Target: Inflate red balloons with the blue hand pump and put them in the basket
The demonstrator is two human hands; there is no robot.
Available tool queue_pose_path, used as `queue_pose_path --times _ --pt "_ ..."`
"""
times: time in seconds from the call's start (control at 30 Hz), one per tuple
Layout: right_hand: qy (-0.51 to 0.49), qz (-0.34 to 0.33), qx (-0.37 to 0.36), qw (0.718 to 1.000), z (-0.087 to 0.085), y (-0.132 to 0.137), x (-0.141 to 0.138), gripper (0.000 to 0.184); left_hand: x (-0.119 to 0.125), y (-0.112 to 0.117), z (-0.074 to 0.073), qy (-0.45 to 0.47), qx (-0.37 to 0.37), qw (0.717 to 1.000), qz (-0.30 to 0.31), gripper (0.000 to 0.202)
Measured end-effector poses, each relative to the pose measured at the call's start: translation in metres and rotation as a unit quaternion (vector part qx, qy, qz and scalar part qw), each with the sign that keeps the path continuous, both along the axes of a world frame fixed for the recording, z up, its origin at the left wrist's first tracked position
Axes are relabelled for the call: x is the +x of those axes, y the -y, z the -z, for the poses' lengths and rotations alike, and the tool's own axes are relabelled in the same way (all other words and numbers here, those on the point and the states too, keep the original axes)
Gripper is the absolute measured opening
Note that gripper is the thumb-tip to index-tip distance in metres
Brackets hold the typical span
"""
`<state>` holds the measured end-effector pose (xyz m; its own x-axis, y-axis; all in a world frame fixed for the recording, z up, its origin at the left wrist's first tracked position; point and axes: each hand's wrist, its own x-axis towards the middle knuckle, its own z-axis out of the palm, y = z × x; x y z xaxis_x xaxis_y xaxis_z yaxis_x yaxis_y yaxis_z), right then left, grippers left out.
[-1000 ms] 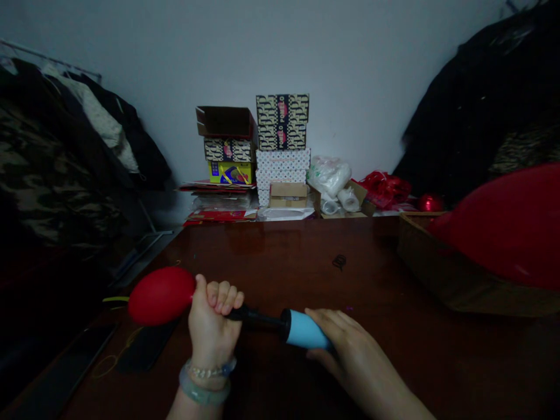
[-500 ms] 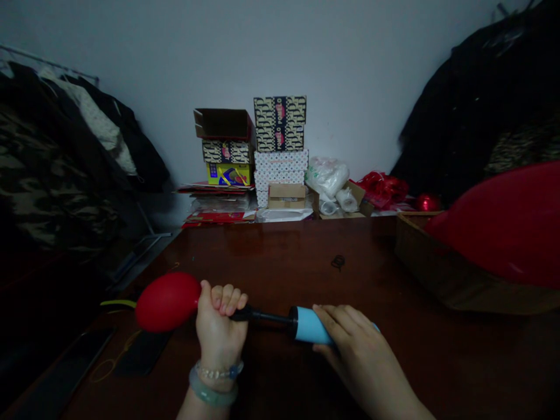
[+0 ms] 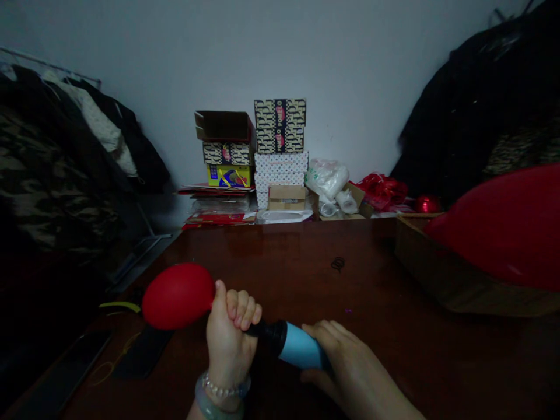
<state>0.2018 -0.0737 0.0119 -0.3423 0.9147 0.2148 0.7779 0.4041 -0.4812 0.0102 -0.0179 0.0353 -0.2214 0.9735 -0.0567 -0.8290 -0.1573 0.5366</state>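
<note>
A partly inflated red balloon (image 3: 177, 296) sticks out to the left of my left hand (image 3: 231, 326). That hand is closed around the balloon's neck and the black end of a hand pump; the join between them is hidden by my fingers. My right hand (image 3: 345, 361) wraps the light blue barrel of the balloon pump (image 3: 301, 345), which tilts down to the right. Little of the black rod shows between barrel and left hand. A bracelet and a bangle circle my left wrist.
On the brown table (image 3: 280, 251) lie a black coil (image 3: 338, 264), dark flat objects (image 3: 142, 350) and a yellow-green strip (image 3: 120, 305). A basket (image 3: 459, 291) with a large red balloon (image 3: 511, 224) stands at right. Stacked boxes (image 3: 280, 125) rise behind; clothes hang on both sides.
The pump's barrel has moved in against my left hand, so the black rod no longer shows at length. The left hand and balloon have shifted slightly right. The pump tilts more.
</note>
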Motion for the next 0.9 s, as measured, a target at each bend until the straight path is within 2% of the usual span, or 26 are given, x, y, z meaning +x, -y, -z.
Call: queue_pose_path --times 0.2,0.37,0.7,0.9 --pt "0.013 -0.016 0.011 1.000 -0.014 0.000 0.024 0.055 -0.025 -0.004 -0.010 0.020 0.003 1.000 -0.024 0.052" --pt "0.047 -0.005 0.046 0.998 -0.013 0.000 0.037 0.060 -0.039 -0.007 -0.013 0.031 0.004 0.998 -0.047 0.049" --pt "0.067 0.043 0.182 0.980 0.002 -0.002 0.020 0.058 -0.024 -0.007 -0.006 0.073 0.002 0.996 -0.053 0.049" --pt "0.034 0.019 0.204 0.978 0.014 0.002 0.008 0.061 0.003 -0.002 0.001 0.060 -0.018 0.998 -0.021 0.051"
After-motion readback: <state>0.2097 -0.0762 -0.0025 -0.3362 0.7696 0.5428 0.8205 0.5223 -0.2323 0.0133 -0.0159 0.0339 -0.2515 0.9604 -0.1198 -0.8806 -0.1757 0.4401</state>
